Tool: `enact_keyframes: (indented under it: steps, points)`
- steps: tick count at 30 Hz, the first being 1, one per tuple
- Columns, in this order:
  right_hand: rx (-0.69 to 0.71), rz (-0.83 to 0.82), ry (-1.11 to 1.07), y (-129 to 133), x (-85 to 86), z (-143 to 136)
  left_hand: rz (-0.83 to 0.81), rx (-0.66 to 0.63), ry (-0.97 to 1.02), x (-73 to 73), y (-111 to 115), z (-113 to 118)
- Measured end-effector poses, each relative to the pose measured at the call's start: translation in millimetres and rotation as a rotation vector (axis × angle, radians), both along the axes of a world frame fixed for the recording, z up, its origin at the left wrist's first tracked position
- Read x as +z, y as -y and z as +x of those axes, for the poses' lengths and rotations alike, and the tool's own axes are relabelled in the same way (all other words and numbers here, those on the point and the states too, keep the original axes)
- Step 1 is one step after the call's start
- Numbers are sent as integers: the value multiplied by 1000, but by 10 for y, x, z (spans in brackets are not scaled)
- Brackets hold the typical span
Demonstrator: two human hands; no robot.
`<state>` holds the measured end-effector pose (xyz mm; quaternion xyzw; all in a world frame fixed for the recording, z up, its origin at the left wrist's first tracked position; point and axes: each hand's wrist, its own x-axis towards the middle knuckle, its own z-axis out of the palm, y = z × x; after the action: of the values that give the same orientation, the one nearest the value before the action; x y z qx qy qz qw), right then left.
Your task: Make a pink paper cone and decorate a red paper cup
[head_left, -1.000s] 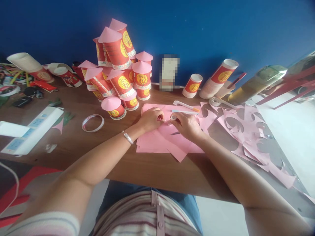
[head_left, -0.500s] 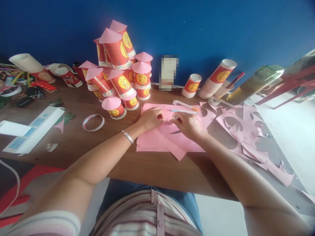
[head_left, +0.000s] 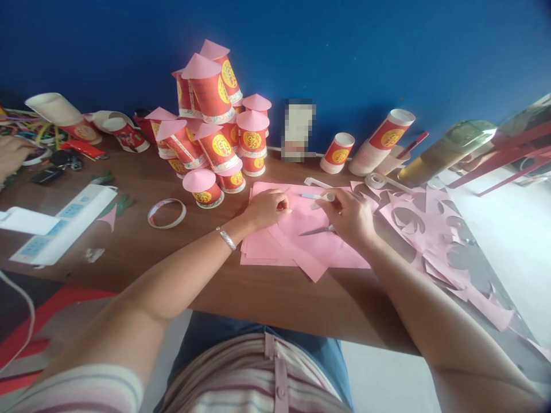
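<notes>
My right hand (head_left: 350,218) pinches a small roll of white tape (head_left: 330,197) just above the stack of pink paper (head_left: 275,244). A pale bit hangs by the roll on its left side. My left hand (head_left: 269,207) rests over the paper's upper left with its fingers curled together; what they hold, if anything, is too small to make out. A gap separates the two hands. Below my right hand lie scissors (head_left: 316,231), their blades pointing left and their handles mostly hidden. A white-and-blue pen (head_left: 310,195) lies between the hands.
Red paper cups with pink cone tops (head_left: 215,143) stand piled at back left. Stacked cups (head_left: 365,158), a larger tape roll (head_left: 376,180) and pink offcuts (head_left: 430,229) are on the right. Left are a tape ring (head_left: 167,214), a power strip (head_left: 64,223) and another person's hand (head_left: 15,158).
My right hand has moved right with the tape roll, away from my left hand, which stays nearly still. More of the scissors shows. Another person's hand has appeared at far left.
</notes>
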<state>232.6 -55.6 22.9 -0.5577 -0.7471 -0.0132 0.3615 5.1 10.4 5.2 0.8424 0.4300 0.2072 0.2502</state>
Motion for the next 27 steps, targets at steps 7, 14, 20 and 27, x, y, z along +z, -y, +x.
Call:
enact_keyframes:
  steps: [7, 14, 20, 27]
  points:
    - [117, -160, -12, 11, -103, -281, -8, -14, -21, 25, -19, -3]
    - [117, -199, 44, -6, -105, -281, -29, 3, -30, 31, -17, 9]
    - [56, -239, 58, -23, -68, -238, -12, 2, -31, 24, -19, 10]
    - [9, -286, 55, -66, -65, -181, -10, 0, -23, 18, -19, -1]
